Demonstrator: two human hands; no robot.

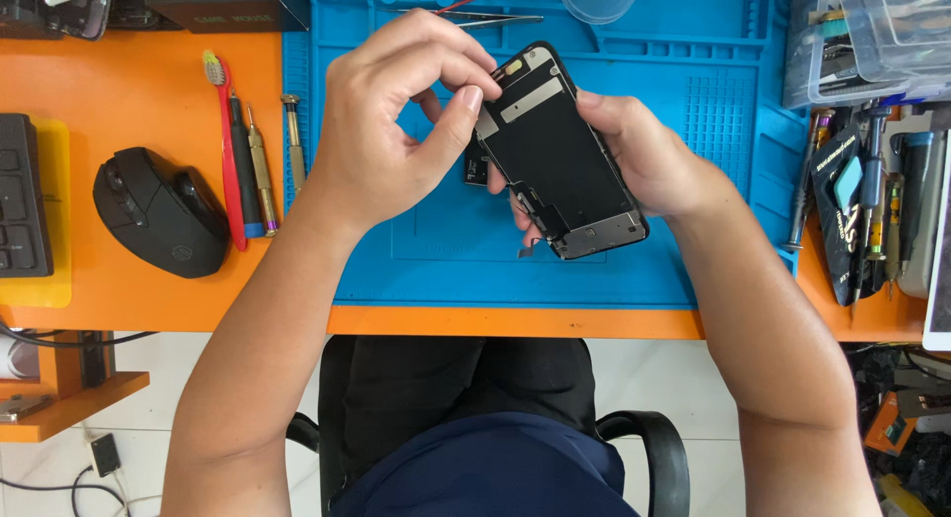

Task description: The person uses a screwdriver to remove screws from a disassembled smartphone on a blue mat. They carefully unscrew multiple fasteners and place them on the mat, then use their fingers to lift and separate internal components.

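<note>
Broadly, the blue work mat [693, 180] fills the middle of the orange desk [139, 91]. Above it, the phone screen assembly [555, 155] is held back-side up, tilted with its top edge toward eleven o'clock. By my reading, the step in hand is work on the small parts at the top edge of the screen's back, and the next move calls for a fine, steady pinch there without bending the short flex tail that hangs off the lower edge.

At nine o'clock lies a black computer mouse [158, 212], and between it and the mat sit a red toothbrush [228, 151] and a row of slim screwdrivers [260, 165]. Tweezers [485, 20] rest at twelve o'clock.

The right hand [644, 151] cradles the assembly from three o'clock, fingers wrapped beneath, closed around its edges. The left hand [386, 111] arches over from nine o'clock, wrist raised, thumb and forefinger pinched together at the top corner.
</note>
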